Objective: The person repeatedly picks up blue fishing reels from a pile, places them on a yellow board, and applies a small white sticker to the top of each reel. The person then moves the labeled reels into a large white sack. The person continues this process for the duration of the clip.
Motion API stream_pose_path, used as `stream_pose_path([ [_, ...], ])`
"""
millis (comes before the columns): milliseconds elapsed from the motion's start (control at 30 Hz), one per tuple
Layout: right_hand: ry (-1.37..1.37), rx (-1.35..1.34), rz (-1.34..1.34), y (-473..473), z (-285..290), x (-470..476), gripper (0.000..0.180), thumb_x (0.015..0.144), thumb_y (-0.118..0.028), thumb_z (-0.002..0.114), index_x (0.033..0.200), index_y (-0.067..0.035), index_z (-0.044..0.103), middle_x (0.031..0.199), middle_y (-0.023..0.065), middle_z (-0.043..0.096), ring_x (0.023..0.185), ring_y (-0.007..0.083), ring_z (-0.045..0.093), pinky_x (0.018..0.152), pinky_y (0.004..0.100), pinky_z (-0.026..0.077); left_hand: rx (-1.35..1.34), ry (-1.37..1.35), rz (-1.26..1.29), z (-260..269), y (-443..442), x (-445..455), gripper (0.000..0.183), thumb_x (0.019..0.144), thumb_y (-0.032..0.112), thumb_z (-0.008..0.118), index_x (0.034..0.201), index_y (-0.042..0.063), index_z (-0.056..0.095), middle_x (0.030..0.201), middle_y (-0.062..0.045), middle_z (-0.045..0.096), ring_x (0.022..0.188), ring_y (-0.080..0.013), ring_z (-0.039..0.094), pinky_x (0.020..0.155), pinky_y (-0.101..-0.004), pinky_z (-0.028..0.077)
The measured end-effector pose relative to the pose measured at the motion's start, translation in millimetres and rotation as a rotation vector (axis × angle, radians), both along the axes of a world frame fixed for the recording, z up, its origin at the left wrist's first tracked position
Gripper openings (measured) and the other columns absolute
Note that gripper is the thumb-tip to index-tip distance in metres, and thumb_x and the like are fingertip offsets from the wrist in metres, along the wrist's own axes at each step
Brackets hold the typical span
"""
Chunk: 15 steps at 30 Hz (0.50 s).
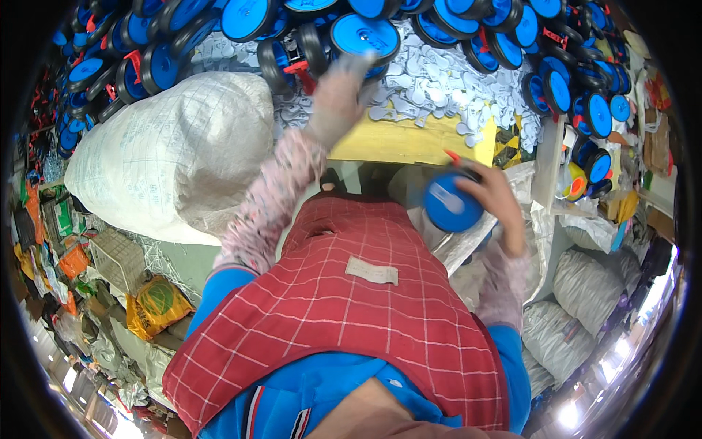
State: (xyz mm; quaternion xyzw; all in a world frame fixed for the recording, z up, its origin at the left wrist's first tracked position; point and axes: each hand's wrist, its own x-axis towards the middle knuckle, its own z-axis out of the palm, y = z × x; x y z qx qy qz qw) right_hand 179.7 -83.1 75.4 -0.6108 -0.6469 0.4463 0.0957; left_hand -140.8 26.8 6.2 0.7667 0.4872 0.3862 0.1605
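Note:
On the right, my right hand (496, 192) grips an ab roller wheel (447, 206), a blue disc with a black rim and a small red part at its top. It is held over the mouth of a white woven sack (526, 219). My left hand (334, 104) is stretched forward and blurred by motion. Its fingertips are at the lower edge of another blue wheel (364, 35) on the pile; blur hides whether they hold anything. Under that hand, many small pale-grey plastic pieces (439, 82) lie spread over a yellow board (400, 137).
Blue wheels with black tyres and red parts (159, 66) are heaped along the far side. A bulging white woven sack (181, 153) stands at left, near a beige plastic basket (118, 260). Full sacks (587, 291) lie at right. A yellow bag (156, 307) is lower left.

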Motion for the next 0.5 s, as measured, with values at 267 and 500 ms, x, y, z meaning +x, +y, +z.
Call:
stream_pose_path([
  [267,-0.685,-0.050,0.065,-80.8,-25.8,172.1,0.037,0.081,-0.036,0.072,0.099,-0.004,0.074,0.092,0.0196,0.071,0.088,0.0399,0.067,0.078,0.0427,0.052,0.537,1.020,-0.411,80.1,225.0,2.3,0.013,0.084,0.014,0.059,0.094,0.020,0.064,0.093,0.000,0.064,0.093,-0.0216,0.065,0.080,-0.0343,0.052],
  [500,-0.409,0.299,-0.496,25.6,-175.7,104.0,0.039,0.080,-0.029,0.077,0.095,0.004,0.064,0.093,0.0241,0.067,0.085,0.0414,0.065,0.075,0.0453,0.052,0.186,0.440,-0.616,167.8,146.3,45.7,0.025,0.086,0.004,0.063,0.110,0.012,0.064,0.098,-0.009,0.064,0.092,-0.0256,0.066,0.078,-0.0392,0.053],
])
